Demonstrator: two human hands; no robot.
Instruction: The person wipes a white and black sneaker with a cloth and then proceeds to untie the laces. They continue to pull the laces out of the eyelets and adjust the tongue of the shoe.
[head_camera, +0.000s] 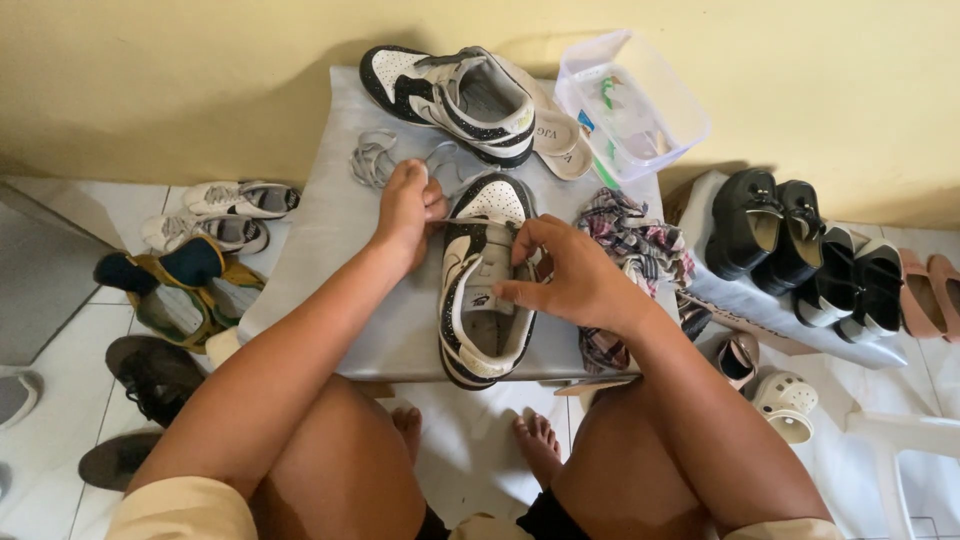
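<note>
Your right hand (575, 280) pins the black-and-white sneaker (485, 285) at the middle of the grey counter (330, 250), fingers clamped on its tongue so the shoe stays put. Your left hand (408, 205) is pinched shut on a lace end beside the toe, pulling it taut. A loose grey lace (372, 160) lies farther back, near the matching sneaker (455, 100).

The black-and-white sneaker (483, 285) lies upright on my bench (340, 240), toe away from me, tongue up. A loose grey lace (378, 158) lies coiled just beyond its toe.
</note>
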